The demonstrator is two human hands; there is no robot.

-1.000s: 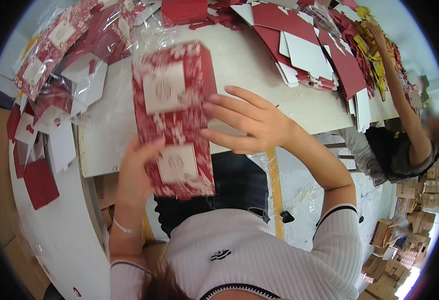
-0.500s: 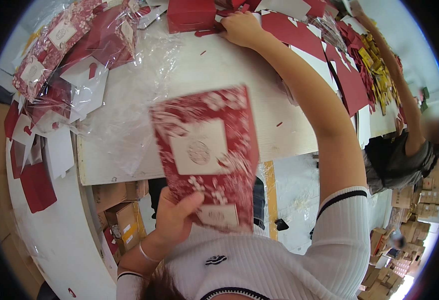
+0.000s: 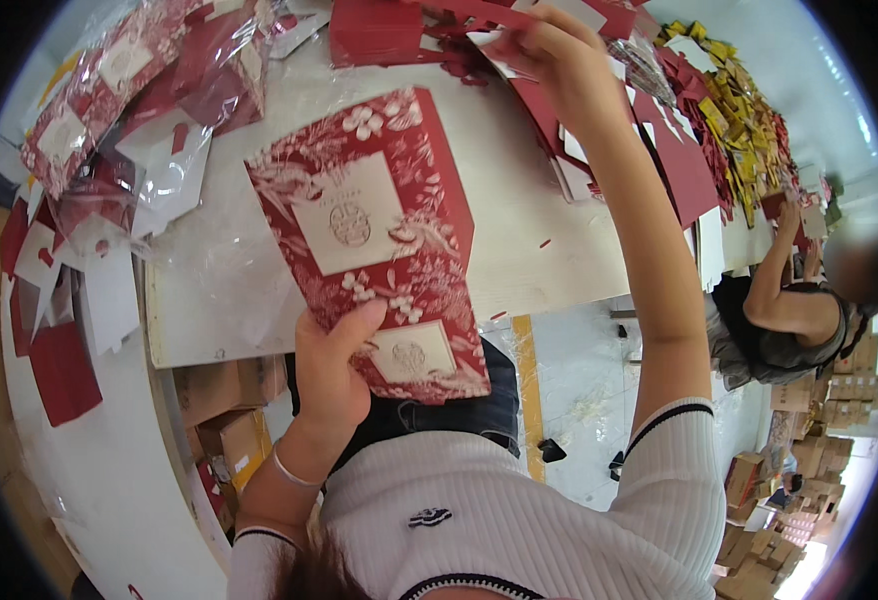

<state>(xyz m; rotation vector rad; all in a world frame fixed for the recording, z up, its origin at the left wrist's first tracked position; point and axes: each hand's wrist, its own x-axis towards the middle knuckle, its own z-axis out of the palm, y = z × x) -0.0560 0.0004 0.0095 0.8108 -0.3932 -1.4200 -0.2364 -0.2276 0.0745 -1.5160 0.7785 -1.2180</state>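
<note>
My left hand (image 3: 337, 362) grips a red carton (image 3: 429, 190) by its lower left edge, the thumb lying across its front. The carton has a pale floral print and two cream panels, and looks flat or nearly so. It is held tilted above the front edge of the table. At the far side my right hand (image 3: 571, 75) is closed on a red card strip (image 3: 479, 10), lifted over the stack of red and white card sheets (image 3: 549, 125). The top edge of the view cuts off part of the strip.
Clear plastic wrap with floral cartons (image 3: 124, 65) lies on the white table (image 3: 209, 320) at the far left. A plain red box (image 3: 374, 35) stands at the back. Yellow and red packets (image 3: 744, 120) are heaped at right, where another person (image 3: 794, 310) works. Cardboard boxes (image 3: 234, 440) sit underneath.
The floral carton has moved up and left with my left hand. My right hand has come right and nearer, raising a red strip. The other person's arm has come down.
</note>
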